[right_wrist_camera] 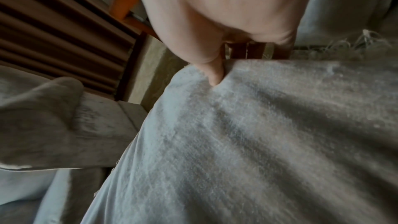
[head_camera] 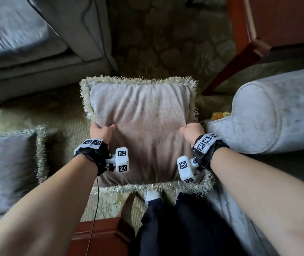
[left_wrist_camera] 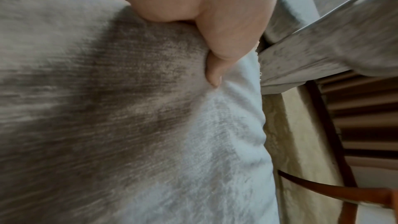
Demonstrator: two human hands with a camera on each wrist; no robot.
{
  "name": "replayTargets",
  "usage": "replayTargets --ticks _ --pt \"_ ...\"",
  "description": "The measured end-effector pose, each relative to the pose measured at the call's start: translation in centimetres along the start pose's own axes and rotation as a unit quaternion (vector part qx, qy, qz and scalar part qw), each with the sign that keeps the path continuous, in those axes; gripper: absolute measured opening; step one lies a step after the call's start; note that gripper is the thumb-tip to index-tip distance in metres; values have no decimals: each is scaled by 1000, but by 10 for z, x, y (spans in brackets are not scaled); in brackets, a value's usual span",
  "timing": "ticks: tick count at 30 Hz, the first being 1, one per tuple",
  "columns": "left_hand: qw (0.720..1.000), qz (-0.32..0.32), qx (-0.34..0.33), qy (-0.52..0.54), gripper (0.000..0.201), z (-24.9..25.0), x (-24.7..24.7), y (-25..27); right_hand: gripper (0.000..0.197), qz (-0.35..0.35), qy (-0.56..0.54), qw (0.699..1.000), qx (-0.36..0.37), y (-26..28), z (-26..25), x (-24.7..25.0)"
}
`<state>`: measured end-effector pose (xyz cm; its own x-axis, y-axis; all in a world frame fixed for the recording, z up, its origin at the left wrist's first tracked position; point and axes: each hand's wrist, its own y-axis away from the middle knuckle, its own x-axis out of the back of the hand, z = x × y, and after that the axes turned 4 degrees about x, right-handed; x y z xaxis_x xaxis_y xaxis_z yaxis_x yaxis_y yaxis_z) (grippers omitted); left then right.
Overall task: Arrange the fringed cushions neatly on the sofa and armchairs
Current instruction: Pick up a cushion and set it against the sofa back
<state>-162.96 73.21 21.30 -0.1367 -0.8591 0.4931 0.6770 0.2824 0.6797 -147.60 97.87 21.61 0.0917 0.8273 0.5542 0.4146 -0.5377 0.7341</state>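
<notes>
A person holds a square beige velvet cushion with pale fringed edges [head_camera: 140,130] above patterned carpet [head_camera: 166,43] | left hand [head_camera: 102,133] grips its left edge | right hand [head_camera: 191,133] grips its right edge | grey upholstered armchair arm [head_camera: 280,111] just to the right.

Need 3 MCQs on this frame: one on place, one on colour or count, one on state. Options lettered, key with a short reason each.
1. Where does the second fringed cushion lie?
A. to the person's left
B. on the wooden table
C. on the rolled armrest

2. What colour is the face of the held cushion?
A. bright red
B. beige-taupe
C. navy

3. How is the held cushion gripped?
A. left hand only
B. right hand only
C. both hands, one per side edge

Key:
1 A: it sits at the head view's left edge.
2 B: taupe fabric with a pale fringe.
3 C: the left hand and right hand each clamp a side, thumbs on top.
</notes>
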Motion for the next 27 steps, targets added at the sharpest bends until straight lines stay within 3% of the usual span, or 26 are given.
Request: replayTargets --ticks 8,10,15,20,25,27 --pt "998 10 -57 36 42 109 91 108 36 38 -81 996 24 117 -73 99" --pt "996 4 -77 46 41 133 109 131 24 50 -133 990 22 146 -89 117" --pt "990 -16 -119 68 38 195 161 209 16 49 -186 981 32 228 -122 179" --pt "982 -57 -164 75 38 254 196 291 32 49 -287 956 38 293 -124 241" --pt "968 -138 -202 58 39 291 190 360 16 108 -355 927 57 356 -106 295" --pt "958 -171 -221 57 37 299 180 393 40 132 -377 915 57 371 -87 316"
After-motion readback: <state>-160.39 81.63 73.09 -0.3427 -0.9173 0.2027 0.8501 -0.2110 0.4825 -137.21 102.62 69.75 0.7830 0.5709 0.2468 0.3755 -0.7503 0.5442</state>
